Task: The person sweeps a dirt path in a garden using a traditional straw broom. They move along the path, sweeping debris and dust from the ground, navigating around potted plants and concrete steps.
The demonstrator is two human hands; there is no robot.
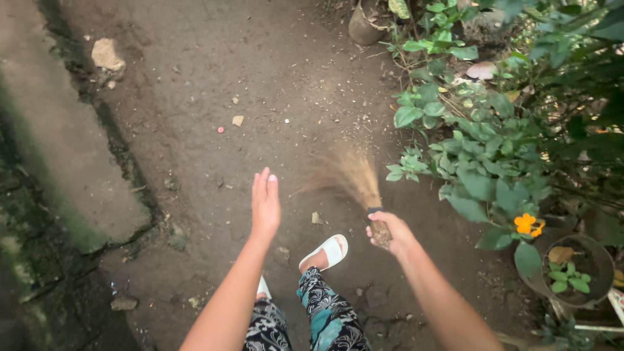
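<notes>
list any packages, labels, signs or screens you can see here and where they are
None in view: only bare dirt ground, leafy plants, a plant pot and a straw broom held in the right hand.

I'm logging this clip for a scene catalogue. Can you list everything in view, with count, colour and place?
Broom: one, straw-brown, blurred, over the dirt.
Dirt ground: dark brown, centre.
Concrete slab: one, grey, mossy, left.
Stone: one, pale, upper left.
Plants: many, green, right.
Flower: one, orange, right.
Pots: one lower right, one top.
Sandal: white, front foot.
Left hand: open, empty.
Right hand: grip on the broom.
</notes>
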